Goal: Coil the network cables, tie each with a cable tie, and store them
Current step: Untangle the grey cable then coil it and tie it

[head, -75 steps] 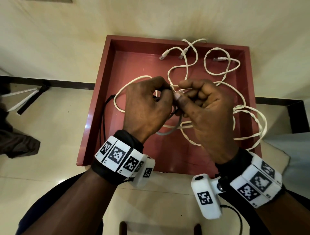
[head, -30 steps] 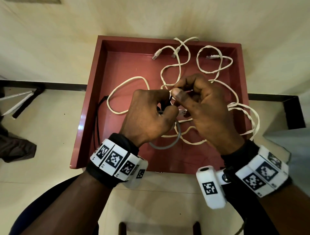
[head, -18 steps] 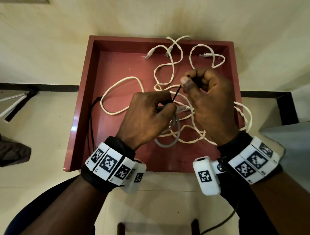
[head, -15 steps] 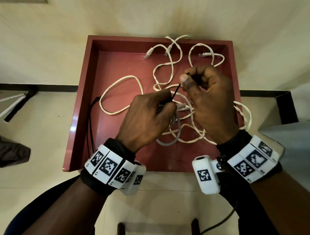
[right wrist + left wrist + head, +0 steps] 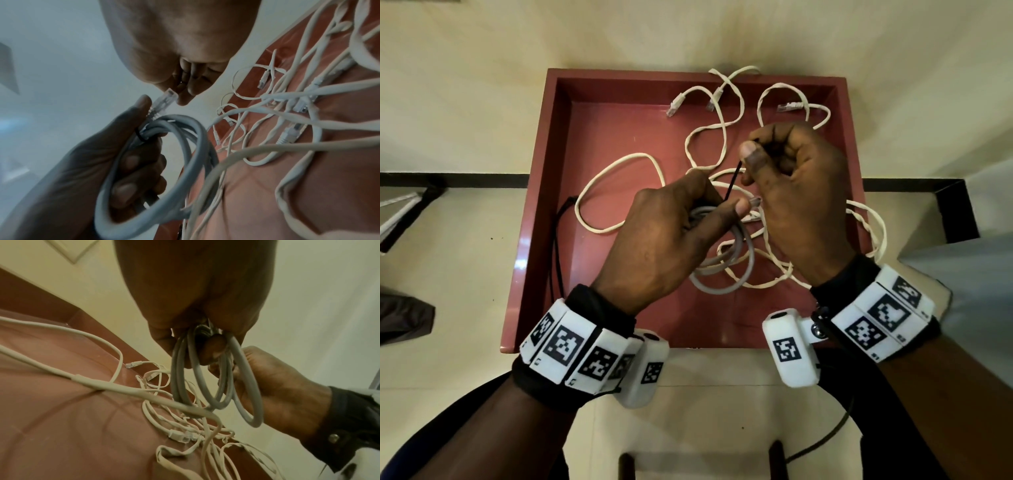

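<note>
Over the red tray, my left hand grips a grey network cable wound into a small coil. A thin black cable tie loops round the bundle at my left thumb. My right hand pinches the tie's tail between thumb and forefinger, up and to the right of the coil, and the tail is drawn taut. The coil's clear plug sticks out past my left thumb. Loose white cables lie tangled on the tray floor beneath both hands.
Spare black ties lie along the tray's left wall. White and black strips and a dark cloth lie on the floor to the left. One white cable hangs over the tray's right rim.
My hands were together at the coil. The right hand has since drawn the tie's tail up and to the right, away from the left hand, which keeps its hold on the coil.
</note>
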